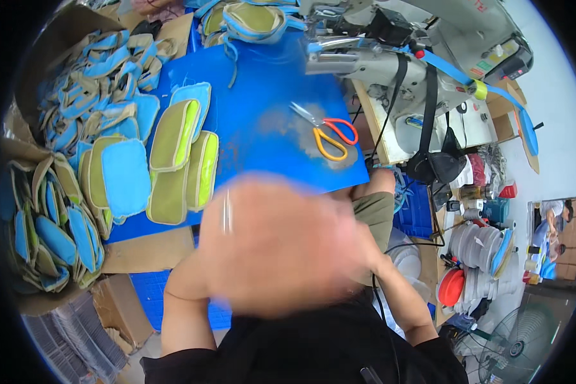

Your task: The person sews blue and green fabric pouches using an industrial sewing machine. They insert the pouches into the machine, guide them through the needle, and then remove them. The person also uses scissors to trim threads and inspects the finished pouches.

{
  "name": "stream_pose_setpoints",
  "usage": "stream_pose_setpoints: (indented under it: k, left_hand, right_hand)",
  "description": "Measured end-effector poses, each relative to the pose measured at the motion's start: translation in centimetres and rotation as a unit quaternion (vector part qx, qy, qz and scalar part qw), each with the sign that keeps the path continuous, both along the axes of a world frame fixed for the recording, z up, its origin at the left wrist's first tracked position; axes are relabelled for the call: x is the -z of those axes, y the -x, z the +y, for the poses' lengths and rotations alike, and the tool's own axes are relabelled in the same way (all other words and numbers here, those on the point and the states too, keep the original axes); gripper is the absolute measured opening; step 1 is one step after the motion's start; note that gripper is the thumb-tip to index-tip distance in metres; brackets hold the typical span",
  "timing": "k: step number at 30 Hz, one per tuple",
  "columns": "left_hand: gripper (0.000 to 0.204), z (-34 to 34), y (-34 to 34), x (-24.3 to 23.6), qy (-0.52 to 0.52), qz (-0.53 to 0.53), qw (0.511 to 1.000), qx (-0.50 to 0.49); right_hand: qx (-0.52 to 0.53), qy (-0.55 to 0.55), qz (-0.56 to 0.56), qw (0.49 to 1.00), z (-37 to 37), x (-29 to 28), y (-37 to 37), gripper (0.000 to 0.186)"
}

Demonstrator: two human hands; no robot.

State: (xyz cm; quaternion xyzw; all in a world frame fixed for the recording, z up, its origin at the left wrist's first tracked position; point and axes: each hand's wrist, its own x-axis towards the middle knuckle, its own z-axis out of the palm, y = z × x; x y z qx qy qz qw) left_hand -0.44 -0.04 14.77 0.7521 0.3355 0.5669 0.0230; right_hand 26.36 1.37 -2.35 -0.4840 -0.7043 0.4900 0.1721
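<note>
My blue table [262,96] fills the middle of the view, and I place everything else by it. At its far right edge stands the grey sewing machine [390,57], with a blue strap [486,86] running off its right side. Off the table's left edge sit cardboard boxes [57,211] heaped with blue and olive fabric pieces [96,70]. On the table's left part lie 3 olive pouches with yellow-green stripes [179,160], and just left of them a light blue pouch panel [126,176], overlapping the table's edge. More olive and blue pieces [249,19] are piled at the table's far edge. On the table's right part, on a worn grey patch, lie scissors [329,134] with 1 orange and 1 red handle, apart from everything else.

Over the table's near edge is a big blur of my hands [281,246], held close to the camera. A thin silvery sliver [226,211] shows at the blur's left side. I cannot tell which hand is which, nor whether they are spread, pressed together or pinching anything.
</note>
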Motion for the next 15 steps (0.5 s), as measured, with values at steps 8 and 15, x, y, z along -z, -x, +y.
stream_pose_setpoints:
  k: [8,15]
  left_hand:
    - [0.029,20.6,0.3,8.0,0.144,-0.319,0.936,-0.025]
    - [0.019,21.9,0.0,8.6,0.142,-0.359,0.920,0.063]
  right_hand:
    - [0.056,-0.362,-0.073,0.928,12.5,-3.0,3.0,0.034]
    - [-0.034,-0.151,-0.204,0.967,19.0,0.6,3.6,0.069]
